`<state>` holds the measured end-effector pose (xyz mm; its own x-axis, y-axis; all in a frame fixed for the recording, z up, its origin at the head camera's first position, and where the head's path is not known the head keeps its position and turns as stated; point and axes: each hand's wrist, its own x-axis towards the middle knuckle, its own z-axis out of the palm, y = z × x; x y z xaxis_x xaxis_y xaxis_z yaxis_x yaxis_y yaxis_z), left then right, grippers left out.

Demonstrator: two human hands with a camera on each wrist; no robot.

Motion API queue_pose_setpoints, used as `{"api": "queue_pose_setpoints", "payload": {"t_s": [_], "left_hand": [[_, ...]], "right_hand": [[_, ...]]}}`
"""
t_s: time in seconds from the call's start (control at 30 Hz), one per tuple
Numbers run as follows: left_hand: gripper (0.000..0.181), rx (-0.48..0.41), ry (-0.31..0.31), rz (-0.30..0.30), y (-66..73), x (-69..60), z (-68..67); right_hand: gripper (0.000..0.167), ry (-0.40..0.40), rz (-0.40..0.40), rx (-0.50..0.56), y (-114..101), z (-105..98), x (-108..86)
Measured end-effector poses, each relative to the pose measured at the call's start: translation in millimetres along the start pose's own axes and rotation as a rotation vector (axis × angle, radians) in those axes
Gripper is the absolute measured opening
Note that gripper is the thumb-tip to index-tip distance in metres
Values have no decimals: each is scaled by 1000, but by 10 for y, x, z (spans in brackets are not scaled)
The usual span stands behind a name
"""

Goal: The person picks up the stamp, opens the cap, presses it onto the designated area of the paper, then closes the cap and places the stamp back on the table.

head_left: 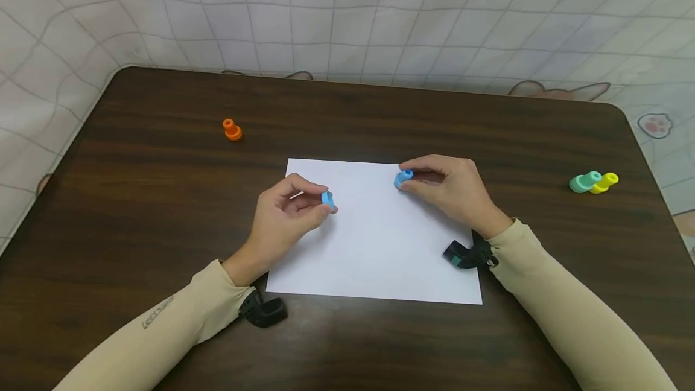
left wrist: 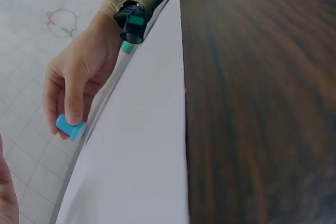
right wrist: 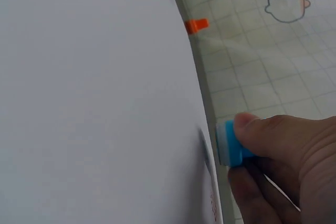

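Over the white sheet of paper [head_left: 374, 252], my left hand [head_left: 282, 207] pinches a small light-blue cap [head_left: 328, 199] between thumb and fingers. My right hand [head_left: 453, 189] grips a blue toy stamp [head_left: 403, 178] near the sheet's far right edge. Its knob handle faces up in the head view. From the right wrist, the stamp [right wrist: 235, 145] shows a pale band at its lower end, just above the paper. Whether it touches the sheet I cannot tell. The left wrist view shows the same stamp [left wrist: 68, 127] in the right hand's fingers, with the cap out of sight.
An orange stamp [head_left: 232, 130] stands at the back left of the dark wooden table [head_left: 163, 210]. On the right, a teal stamp [head_left: 584, 182] and a yellow stamp [head_left: 605, 183] stand side by side. A grid-patterned cloth [head_left: 347, 17] hangs behind the table.
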<state>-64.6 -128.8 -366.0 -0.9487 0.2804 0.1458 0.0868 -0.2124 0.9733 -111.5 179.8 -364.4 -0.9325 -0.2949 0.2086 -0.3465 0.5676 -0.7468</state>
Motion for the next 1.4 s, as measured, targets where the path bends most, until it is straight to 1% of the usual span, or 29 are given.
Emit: {"api": "queue_pose_setpoints", "payload": {"t_s": [0.17,0.33,0.47,0.53,0.63,0.7,0.8,0.93,1.1,1.3,1.4], "left_hand": [[36,-15,-23,-1,14,25,21],[35,-15,-20,13,13,38,26],[28,-3,-13,25,22,26,16],[27,0,-11,26,32,20,11],[30,-5,-9,24,52,14,10],[36,-11,-6,23,55,13,8],[40,-17,1,32,64,16,9],[39,-22,8,36,83,26,15],[35,-33,-3,8,108,50,46],[37,-10,-20,14,134,97,107],[36,-7,-31,10,161,122,145]], "right_hand": [[29,67,-17,13,-24,-49,-19],[29,88,-35,60,-66,-103,-12],[29,97,-27,101,-107,-133,0],[29,97,-25,106,-124,-144,3],[30,93,-20,111,-143,-156,5],[30,90,-18,116,-159,-164,1],[30,88,-7,142,-177,-172,-4],[30,81,11,221,-206,-179,-9],[31,73,17,342,-259,-180,-18],[32,80,20,440,-344,-197,-47],[31,89,26,462,-390,-208,-65]]}}
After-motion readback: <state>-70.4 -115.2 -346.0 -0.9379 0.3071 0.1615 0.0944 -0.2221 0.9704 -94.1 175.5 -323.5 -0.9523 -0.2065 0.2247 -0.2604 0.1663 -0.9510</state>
